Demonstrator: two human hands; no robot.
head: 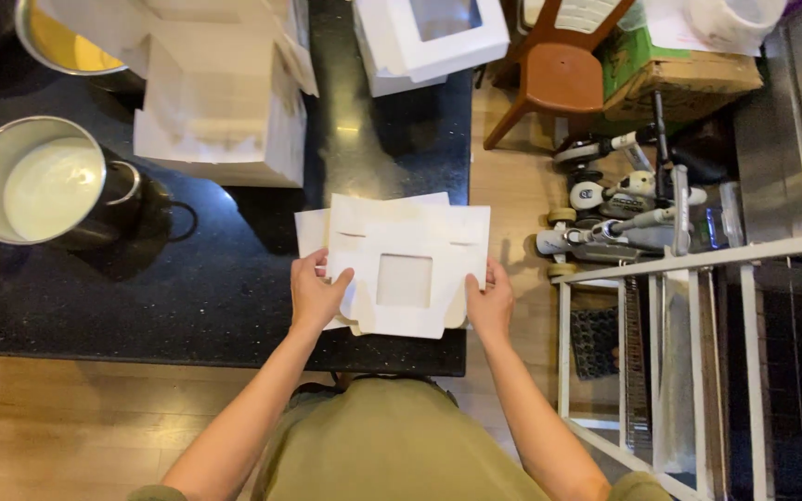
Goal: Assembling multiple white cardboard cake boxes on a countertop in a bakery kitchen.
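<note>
We are gripping a flat white windowed box blank (407, 269) at the near edge of the black counter (187, 278), left hand (316, 295) clasping one side, right hand (490, 301) pinching the other. The card is looking light, bendable and easily creased, so we are judging the side edges the safest hold.

Flat white window box (407, 278) in my hands; folded white ones at 12 (225, 102) and 1 (429, 37), green-brown carton (675, 70) at 2.

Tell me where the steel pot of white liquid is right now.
The steel pot sits at the far left of the black counter, left of the flat white box both hands hold.
</note>
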